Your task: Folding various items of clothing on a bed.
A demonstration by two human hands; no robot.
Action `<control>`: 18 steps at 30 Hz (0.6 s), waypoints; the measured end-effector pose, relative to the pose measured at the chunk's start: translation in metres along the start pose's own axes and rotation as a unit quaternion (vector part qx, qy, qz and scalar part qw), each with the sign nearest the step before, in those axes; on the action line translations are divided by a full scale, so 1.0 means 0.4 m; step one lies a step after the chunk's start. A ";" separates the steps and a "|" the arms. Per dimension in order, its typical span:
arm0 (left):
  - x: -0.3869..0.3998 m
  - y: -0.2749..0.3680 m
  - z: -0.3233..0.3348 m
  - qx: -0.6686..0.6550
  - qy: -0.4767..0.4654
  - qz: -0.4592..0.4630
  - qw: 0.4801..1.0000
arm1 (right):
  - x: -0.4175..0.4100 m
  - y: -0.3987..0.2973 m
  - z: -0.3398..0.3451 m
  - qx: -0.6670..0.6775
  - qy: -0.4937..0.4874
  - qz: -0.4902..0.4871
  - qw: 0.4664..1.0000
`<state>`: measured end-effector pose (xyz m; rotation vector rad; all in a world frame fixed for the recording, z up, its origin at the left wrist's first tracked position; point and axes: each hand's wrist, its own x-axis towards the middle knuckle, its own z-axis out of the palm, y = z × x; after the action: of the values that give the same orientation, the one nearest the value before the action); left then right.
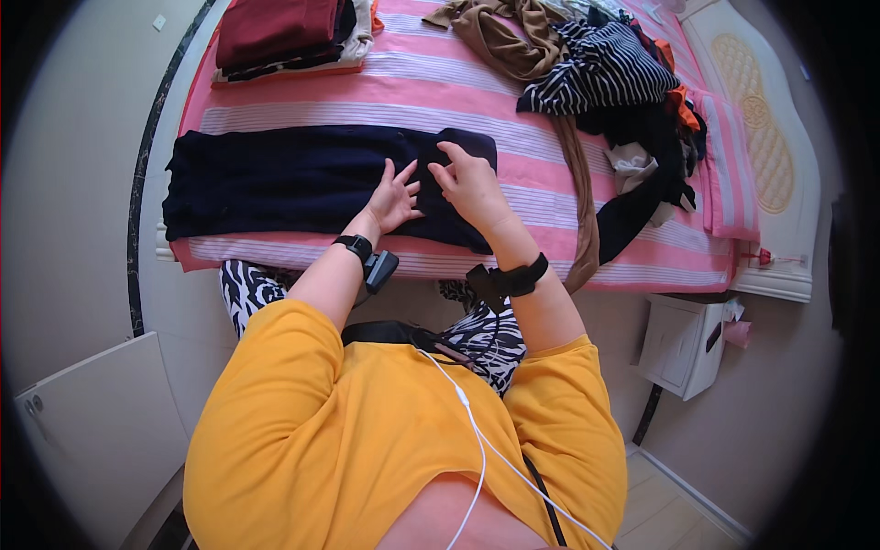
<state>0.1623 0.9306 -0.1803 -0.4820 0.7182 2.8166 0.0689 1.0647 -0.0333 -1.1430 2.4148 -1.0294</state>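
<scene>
A dark navy garment [289, 182] lies flattened in a long strip across the near side of the bed. Its right end [474, 146] looks folded over on itself. Over the cloth, right of its middle, my left hand [395, 201] is turned partly palm up with its fingers spread. My right hand [474, 184] is just beside it, above the folded end, with thumb and forefinger apart and the other fingers curled. Nothing shows in either hand. Whether the fingers touch the cloth, I cannot tell.
A stack of folded clothes [278, 34] sits at the bed's far left. To the right lies a loose heap with a striped garment [605, 65], a brown garment [509, 41] and black cloth [629, 220]. Beyond are a pillow [729, 165], the headboard [753, 124] and a white bedside cabinet [677, 340].
</scene>
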 end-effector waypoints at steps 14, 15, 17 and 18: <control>0.051 -0.103 0.121 0.643 0.340 0.245 0.641 | -0.248 0.272 -0.141 0.090 0.074 0.211 0.970; 0.052 -0.097 0.132 0.643 0.341 0.238 0.643 | -0.264 0.278 -0.136 0.091 0.079 0.229 0.966; 0.051 -0.078 0.143 0.624 0.350 0.267 0.645 | -0.291 0.285 -0.128 0.103 0.068 0.226 0.966; 0.049 -0.067 0.146 0.605 0.346 0.279 0.661 | -0.300 0.286 -0.123 0.101 0.064 0.230 0.966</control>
<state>0.1359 0.9847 -0.1503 -1.1103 2.9173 1.6221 0.0572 1.2292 -0.0850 -0.4274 2.4298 -1.1784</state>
